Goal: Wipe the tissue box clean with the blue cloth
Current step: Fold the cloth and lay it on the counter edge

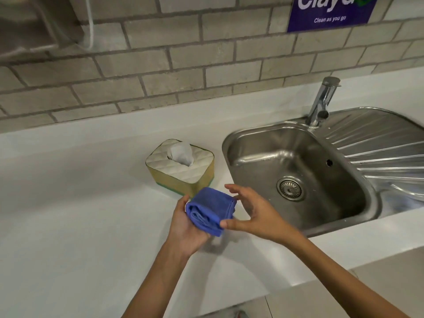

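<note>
The tissue box (181,171) stands on the white counter, left of the sink: quilted white top, gold sides, a tissue sticking up from its slot. A folded blue cloth (210,210) lies in the palm of my left hand (185,228), just in front of the box's near right corner and above the counter. My right hand (252,212) is at the cloth's right side, thumb on its near edge and fingers spread over its far edge. The cloth hides part of the box's near corner.
A steel sink (298,171) with a drainboard (378,148) and a tap (321,102) lies to the right of the box. A grey brick wall (160,65) runs behind the white counter (80,214). The counter's front edge is at the bottom right.
</note>
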{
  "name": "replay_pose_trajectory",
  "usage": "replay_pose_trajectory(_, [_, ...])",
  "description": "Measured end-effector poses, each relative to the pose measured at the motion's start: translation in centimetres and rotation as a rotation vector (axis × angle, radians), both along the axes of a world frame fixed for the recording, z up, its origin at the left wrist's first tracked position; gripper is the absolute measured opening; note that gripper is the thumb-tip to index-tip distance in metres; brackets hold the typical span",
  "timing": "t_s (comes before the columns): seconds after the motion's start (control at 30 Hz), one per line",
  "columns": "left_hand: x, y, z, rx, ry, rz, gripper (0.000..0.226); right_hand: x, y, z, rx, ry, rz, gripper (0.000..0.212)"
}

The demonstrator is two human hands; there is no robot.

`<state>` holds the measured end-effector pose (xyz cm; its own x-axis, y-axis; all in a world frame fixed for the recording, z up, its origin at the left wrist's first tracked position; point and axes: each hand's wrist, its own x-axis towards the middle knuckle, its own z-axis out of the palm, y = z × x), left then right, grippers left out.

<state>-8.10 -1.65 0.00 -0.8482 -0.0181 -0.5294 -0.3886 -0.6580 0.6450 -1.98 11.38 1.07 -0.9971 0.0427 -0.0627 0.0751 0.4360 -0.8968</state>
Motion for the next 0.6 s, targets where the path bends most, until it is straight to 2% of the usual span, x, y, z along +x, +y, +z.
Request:
replay_pose_trajectory(0.07, [0.4,-1.9,1.3,0.300,-0.171,-0.479,0.076,1.0,-0.2,0.2,0.206,0.130,0.085,0.069])
replay_pose_trajectory(0.1, [0.5,-2.1,1.5,0.319,-0.190,-0.648,0.070,1.3,-0.1,0.2,0.267,0.170,0.090,0.061])
replay_pose_trajectory(0.2, [0.5,-2.6,1.2,0.217,-0.041,-0.905,0.070,1.7,0.1,0.1,0.261,0.223,0.030,0.033])
replay_pose_trajectory(0.23, [0.6,-2.8,1.2,0.133,0.011,-0.986,0.066,1.9,0.2,0.1,0.209,0.209,0.006,0.024])
replay_pose_trajectory(0.3, [1.0,-2.4,1.6,-0.159,0.110,-1.126,0.054,1.9,0.4,0.2,0.020,0.151,-0.040,0.019])
replay_pose_trajectory(0.37, [1.4,-2.1,1.7,-0.471,0.154,-1.212,0.044,2.0,0.8,0.3,-0.212,0.097,-0.067,0.020])
replay_pose_trajectory(0.43, [1.6,-1.7,1.9,-0.687,0.226,-1.214,0.046,1.9,1.2,0.5,-0.374,0.072,-0.081,0.020])
replay_pose_trajectory(0.53, [1.9,-0.7,1.9,-0.788,0.340,-1.120,0.058,1.7,2.0,0.4,-0.578,0.003,-0.128,0.017])
replay_pose_trajectory(0.6, [2.2,0.2,1.8,-0.777,0.416,-1.016,0.074,1.5,2.5,0.7,-0.585,-0.024,-0.180,0.016])
